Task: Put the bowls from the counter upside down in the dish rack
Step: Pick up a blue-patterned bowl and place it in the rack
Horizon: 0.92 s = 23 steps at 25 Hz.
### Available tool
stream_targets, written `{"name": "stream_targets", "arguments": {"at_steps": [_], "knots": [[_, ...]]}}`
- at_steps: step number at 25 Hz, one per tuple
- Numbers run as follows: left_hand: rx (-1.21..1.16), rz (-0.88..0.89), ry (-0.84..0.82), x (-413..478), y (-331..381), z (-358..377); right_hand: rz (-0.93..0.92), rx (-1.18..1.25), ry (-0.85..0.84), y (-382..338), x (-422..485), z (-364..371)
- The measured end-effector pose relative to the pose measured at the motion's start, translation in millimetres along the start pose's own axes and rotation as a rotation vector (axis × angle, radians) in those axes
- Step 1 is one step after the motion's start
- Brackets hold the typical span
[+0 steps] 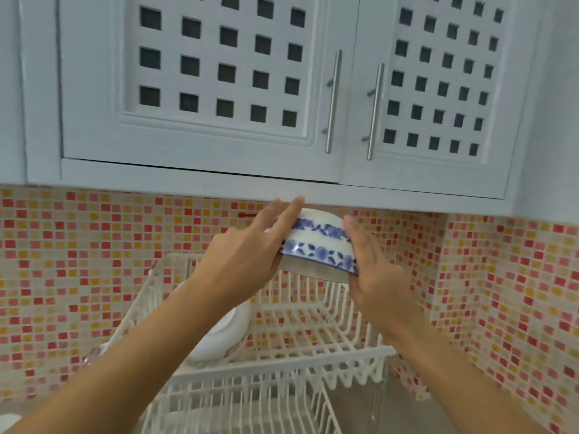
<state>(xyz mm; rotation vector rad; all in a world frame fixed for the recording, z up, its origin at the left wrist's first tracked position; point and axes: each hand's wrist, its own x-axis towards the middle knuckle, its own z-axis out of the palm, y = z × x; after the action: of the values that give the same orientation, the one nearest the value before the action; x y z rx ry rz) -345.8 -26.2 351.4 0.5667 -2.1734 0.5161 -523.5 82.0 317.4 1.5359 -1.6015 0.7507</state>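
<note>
2 hands, left hand and right hand, press flat, loosely spread fingers against the inverted bowl held above the dish rack, so this palm-only squeeze risks it slipping onto the wires.

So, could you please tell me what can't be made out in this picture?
- Head view: the bowl's inside faces down, away from the camera.
- The left arm covers part of the white dish in the rack.
- The counter lies below the frame's edge.
- The cabinet holes show only dark.
</note>
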Motion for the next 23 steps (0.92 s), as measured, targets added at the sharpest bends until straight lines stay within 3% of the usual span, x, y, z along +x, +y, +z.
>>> {"name": "stream_targets", "arguments": {"at_steps": [5,9,13,19,23], "knots": [[0.105,0.025,0.001,3.1,14.7,45.5,-0.058,0.159,-0.094,45.3,5.7,9.5],[0.199,0.094,0.044,3.6,11.6,60.7,0.046,0.422,-0.486,64.1,19.1,-1.9],[0.243,0.15,0.02,-1.9,13.8,79.9,-0.058,0.349,-0.677,72.4,31.9,7.0],[0.269,0.166,0.021,-6.7,20.7,99.4,-0.216,0.282,-0.589,84.3,29.5,29.7],[0.185,-0.049,-0.172,0.7,30.1,99.1,-0.22,0.277,-0.556,90.9,25.4,44.0]]}}
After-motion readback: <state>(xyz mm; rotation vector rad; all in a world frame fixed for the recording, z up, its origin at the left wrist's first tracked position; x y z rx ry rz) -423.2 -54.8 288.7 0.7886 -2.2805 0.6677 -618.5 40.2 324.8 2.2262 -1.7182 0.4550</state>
